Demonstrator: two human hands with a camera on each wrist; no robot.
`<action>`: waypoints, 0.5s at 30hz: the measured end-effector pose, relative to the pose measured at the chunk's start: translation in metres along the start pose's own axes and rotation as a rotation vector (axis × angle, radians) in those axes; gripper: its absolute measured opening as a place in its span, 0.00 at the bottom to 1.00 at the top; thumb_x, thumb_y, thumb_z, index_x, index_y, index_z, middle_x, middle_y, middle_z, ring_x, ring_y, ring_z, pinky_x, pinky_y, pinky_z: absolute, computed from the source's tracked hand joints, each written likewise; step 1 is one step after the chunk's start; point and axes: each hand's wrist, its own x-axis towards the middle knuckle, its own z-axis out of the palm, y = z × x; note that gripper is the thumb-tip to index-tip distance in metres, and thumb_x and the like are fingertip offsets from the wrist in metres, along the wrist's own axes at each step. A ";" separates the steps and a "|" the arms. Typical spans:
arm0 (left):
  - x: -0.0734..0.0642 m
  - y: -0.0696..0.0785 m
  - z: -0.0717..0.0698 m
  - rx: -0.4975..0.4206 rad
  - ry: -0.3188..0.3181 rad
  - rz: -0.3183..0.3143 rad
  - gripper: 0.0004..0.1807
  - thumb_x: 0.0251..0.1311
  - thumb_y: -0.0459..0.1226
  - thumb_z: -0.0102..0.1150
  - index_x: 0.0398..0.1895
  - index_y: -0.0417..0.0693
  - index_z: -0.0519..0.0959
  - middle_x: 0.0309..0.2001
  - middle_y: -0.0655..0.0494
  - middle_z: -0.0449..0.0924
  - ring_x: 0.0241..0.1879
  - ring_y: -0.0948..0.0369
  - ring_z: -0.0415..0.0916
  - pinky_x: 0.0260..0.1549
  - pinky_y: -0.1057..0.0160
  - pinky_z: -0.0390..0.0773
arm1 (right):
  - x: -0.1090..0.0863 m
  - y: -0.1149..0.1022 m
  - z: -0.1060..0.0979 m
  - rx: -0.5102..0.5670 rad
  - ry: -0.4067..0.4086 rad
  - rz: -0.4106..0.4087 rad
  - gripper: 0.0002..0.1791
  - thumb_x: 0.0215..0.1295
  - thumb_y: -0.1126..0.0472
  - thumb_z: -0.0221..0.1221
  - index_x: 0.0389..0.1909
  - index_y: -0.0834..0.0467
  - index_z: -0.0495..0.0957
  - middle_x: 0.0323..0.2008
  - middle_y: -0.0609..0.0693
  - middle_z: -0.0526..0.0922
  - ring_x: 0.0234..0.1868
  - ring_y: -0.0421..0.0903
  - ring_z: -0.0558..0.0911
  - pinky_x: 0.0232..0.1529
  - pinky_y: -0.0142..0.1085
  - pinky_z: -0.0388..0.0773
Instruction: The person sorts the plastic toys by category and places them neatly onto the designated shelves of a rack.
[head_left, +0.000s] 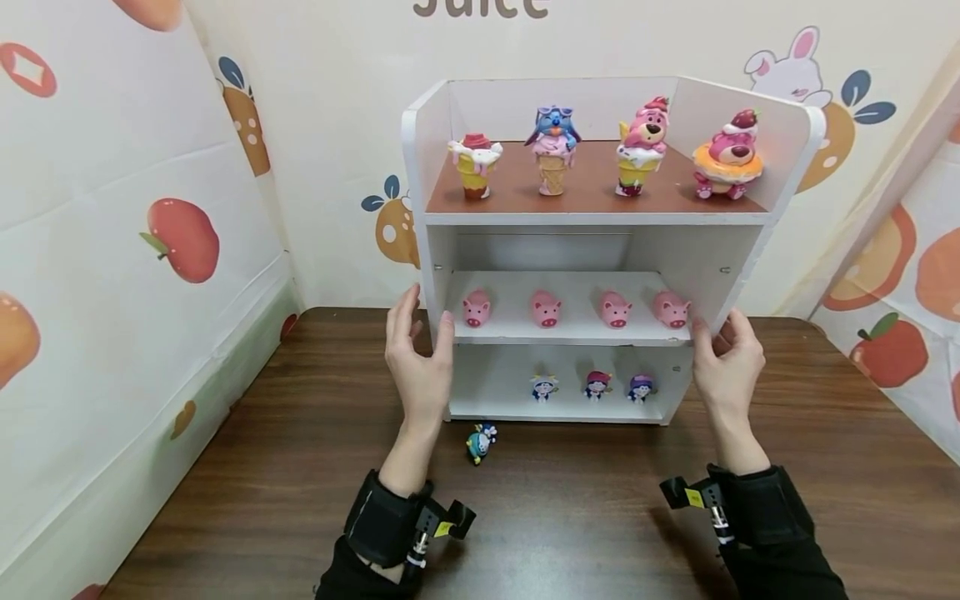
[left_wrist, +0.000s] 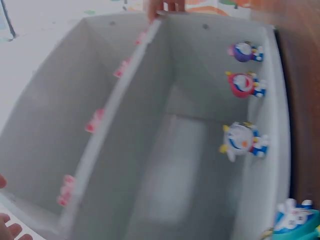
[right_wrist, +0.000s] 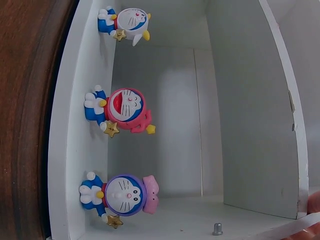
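Observation:
A white display shelf (head_left: 592,218) stands against the wall on the table. My right hand (head_left: 727,362) grips its right side panel, thumb by the end of the middle board (right_wrist: 265,110). My left hand (head_left: 420,362) is at the left side panel, thumb and fingers apart with fingers fairly straight. Several pink pig figures (head_left: 545,308) line the middle board. On the bottom level sit three blue-and-white cat figures: one with a white hood (right_wrist: 132,22), one with a red hood (right_wrist: 127,107), one with a purple hood (right_wrist: 125,195). Another small figure (head_left: 481,442) lies on the table before the shelf.
Several ice-cream and bear figures (head_left: 555,150) stand on the brown top level. A small metal shelf pin (right_wrist: 217,229) sticks out of the side panel. The wooden table (head_left: 570,517) runs up to fruit-patterned walls (head_left: 150,333) on the left and right.

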 end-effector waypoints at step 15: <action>-0.013 0.044 -0.008 -0.082 -0.179 0.099 0.13 0.53 0.28 0.56 0.44 0.36 0.75 0.36 0.46 0.75 0.36 0.55 0.70 0.30 0.63 0.71 | 0.001 0.001 0.000 0.015 -0.006 -0.011 0.17 0.57 0.69 0.53 0.49 0.63 0.74 0.42 0.64 0.78 0.35 0.31 0.77 0.33 0.22 0.72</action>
